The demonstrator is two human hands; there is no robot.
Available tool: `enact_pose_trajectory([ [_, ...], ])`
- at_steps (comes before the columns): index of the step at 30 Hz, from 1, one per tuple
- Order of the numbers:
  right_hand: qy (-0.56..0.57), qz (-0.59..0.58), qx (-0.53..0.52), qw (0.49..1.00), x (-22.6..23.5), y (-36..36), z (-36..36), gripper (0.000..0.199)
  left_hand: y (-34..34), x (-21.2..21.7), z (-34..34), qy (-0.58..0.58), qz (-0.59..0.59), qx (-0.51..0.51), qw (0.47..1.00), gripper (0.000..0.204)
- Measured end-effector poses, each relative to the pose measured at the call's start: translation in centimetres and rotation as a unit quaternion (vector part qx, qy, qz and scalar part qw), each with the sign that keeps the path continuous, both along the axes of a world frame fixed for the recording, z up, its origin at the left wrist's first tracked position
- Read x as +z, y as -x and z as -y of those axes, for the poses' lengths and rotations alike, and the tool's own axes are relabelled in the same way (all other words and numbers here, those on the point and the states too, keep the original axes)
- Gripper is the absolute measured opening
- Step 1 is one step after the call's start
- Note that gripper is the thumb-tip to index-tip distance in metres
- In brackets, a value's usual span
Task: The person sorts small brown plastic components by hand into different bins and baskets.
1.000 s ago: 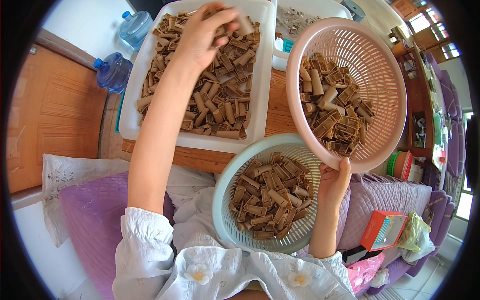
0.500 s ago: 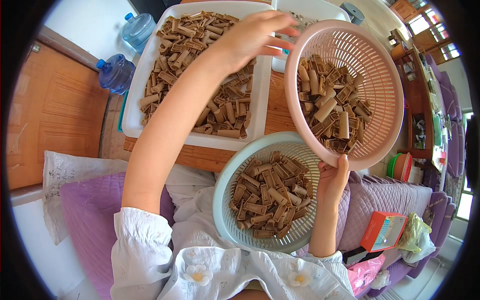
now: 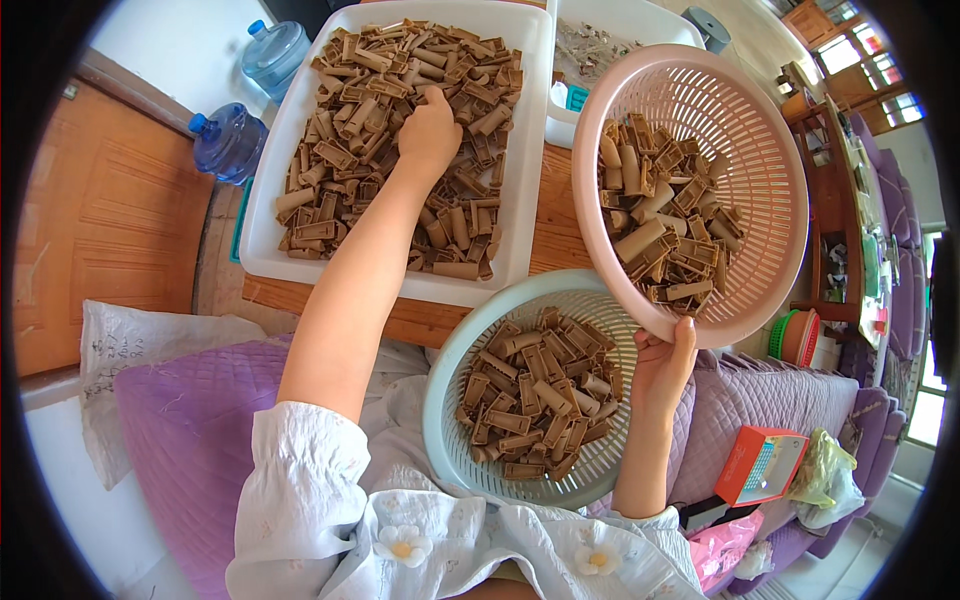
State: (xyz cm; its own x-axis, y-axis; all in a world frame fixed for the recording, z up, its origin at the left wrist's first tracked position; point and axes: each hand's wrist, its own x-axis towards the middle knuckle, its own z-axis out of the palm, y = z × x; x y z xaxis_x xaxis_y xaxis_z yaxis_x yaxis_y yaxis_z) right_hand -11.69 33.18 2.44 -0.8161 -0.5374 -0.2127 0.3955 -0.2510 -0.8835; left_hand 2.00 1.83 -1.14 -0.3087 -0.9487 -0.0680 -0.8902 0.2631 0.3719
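Pinching pink basket (image 3: 740, 329) at near edge with right fingers (image 3: 684, 336), risking spill if slipping; cannot tell grip of left fingers (image 3: 434, 97) in tray (image 3: 450, 290).

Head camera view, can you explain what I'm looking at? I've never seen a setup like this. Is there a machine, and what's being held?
There's no machine here, just a person's two bare hands. The picture comes from a wide fisheye camera worn on the head and looking down, so straight edges bend near its rim. Picture left is the person's left.

On the wooden table is a white tray full of brown pieces. The left hand is down at that pile; its fingertips are hidden, so I can't tell whether it grips anything. The right hand holds the near rim of a pink basket, partly filled with similar pieces. A green basket, closer to the body, holds more.
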Motion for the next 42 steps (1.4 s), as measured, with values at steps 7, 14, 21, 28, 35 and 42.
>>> enact_pose_trajectory([
  [7,0.003,0.002,-0.005,1.000,-0.1,0.1,-0.1,0.015,-0.5,1.0,0.4,-0.005,-0.116,-0.098,0.988,0.023],
  [14,0.001,-0.003,-0.001,1.000,0.1,0.1,0.0,0.016,-0.4,-0.1,-0.1,0.037,-0.175,-0.304,0.936,0.017],
  [21,0.004,-0.005,0.012,1.000,0.3,-0.1,0.0,0.015,-0.2,-1.8,-0.6,0.126,0.112,-0.310,0.936,0.024],
  [28,0.006,-0.008,0.018,1.000,0.1,0.1,-0.1,0.015,0.0,-1.6,-0.4,0.137,0.074,-0.277,0.948,0.019],
  [35,0.006,-0.005,0.018,1.000,0.2,0.1,-0.1,0.016,-1.8,0.0,1.8,-0.029,-0.157,-0.233,0.959,0.024],
  [42,0.012,-0.005,0.015,1.000,0.1,0.1,-0.2,0.016,-2.4,1.5,1.7,-0.298,-0.316,-0.099,0.895,0.037],
])
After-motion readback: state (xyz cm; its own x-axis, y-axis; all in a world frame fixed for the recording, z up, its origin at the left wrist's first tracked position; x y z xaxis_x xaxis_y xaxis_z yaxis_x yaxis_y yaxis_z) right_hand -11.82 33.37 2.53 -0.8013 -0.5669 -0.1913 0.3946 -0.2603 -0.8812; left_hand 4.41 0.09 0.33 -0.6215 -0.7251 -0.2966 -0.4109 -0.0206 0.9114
